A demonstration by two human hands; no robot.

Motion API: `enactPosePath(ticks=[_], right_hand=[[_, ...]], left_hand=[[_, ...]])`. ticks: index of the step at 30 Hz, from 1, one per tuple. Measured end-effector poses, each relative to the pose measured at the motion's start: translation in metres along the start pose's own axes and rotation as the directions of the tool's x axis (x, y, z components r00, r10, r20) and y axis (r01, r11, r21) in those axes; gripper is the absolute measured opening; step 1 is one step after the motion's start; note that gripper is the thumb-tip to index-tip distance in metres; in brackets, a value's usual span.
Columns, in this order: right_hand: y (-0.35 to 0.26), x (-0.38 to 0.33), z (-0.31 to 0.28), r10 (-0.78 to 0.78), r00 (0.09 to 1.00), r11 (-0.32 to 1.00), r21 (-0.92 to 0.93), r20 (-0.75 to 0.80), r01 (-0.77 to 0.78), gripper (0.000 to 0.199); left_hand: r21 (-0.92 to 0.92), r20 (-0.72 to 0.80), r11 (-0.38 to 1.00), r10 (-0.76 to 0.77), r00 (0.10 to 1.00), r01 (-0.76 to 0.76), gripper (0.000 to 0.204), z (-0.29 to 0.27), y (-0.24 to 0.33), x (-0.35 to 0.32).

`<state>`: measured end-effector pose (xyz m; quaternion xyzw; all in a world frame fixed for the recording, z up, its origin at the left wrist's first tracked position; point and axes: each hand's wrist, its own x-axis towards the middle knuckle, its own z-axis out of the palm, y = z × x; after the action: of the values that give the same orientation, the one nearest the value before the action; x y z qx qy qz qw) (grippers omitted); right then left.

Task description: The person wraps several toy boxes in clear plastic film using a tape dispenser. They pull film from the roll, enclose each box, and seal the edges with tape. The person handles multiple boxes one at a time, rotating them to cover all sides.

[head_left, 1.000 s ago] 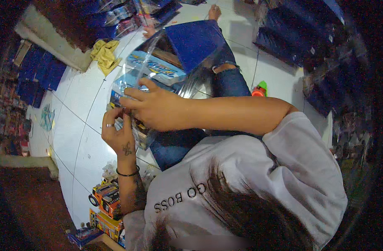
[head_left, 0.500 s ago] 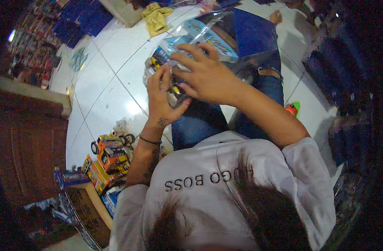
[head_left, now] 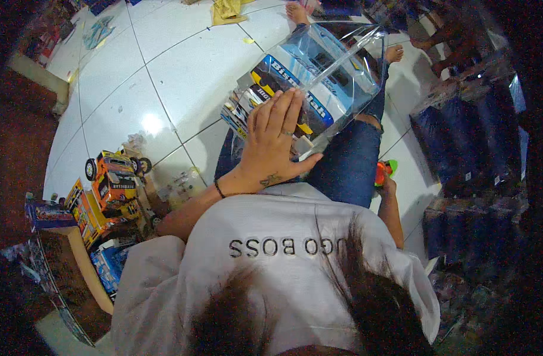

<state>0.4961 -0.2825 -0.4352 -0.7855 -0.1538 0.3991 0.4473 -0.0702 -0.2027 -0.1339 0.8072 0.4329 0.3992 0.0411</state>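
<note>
Left hand [head_left: 275,142]: flat, fingers spread, pressing on toy box [head_left: 265,98] in clear bag [head_left: 337,71].
Right hand [head_left: 385,180]: mostly hidden, grip unclear, beside orange toy [head_left: 382,172].

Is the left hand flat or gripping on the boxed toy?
Flat: left hand lies palm-down, fingers spread, on the boxed toy inside its clear plastic bag.

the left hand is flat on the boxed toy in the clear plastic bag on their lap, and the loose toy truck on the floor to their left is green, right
Not quite: the colour is wrong. The head view shows the loose toy truck on the floor to their left is orange and yellow, not green. The rest holds: the left hand lies flat on the boxed toy in the clear plastic bag on their lap.
</note>
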Motion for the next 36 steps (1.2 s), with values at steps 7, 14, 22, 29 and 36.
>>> enactPosePath(ticks=[7,14,22,29,36], right_hand=[[-0.01,-0.015,0.053,-0.253,0.961,0.956,-0.181,-0.115,0.23,0.062],[-0.131,-0.091,0.062,-0.052,0.973,0.578,0.802,0.223,-0.153,0.039],[-0.398,-0.373,0.217,-0.962,-0.104,-0.083,0.09,0.252,0.992,0.06],[-0.449,-0.472,0.348,-0.339,0.104,-0.474,-0.266,0.935,0.839,0.036],[-0.452,-0.476,0.41,0.105,0.368,-0.87,-0.094,0.924,0.484,0.033]], left_hand=[[0.066,0.001,0.994,0.086,0.996,-0.086,0.097,0.001,-0.007,-0.006],[0.212,0.054,0.97,0.111,0.992,-0.119,0.093,0.004,-0.005,-0.006],[0.177,0.129,0.978,0.087,0.988,-0.109,0.089,0.006,-0.005,-0.008],[0.147,0.048,0.982,0.112,0.993,-0.118,0.09,0.018,-0.006,-0.014],[0.143,0.069,0.983,0.106,0.992,-0.115,0.101,0.018,-0.006,-0.012]])
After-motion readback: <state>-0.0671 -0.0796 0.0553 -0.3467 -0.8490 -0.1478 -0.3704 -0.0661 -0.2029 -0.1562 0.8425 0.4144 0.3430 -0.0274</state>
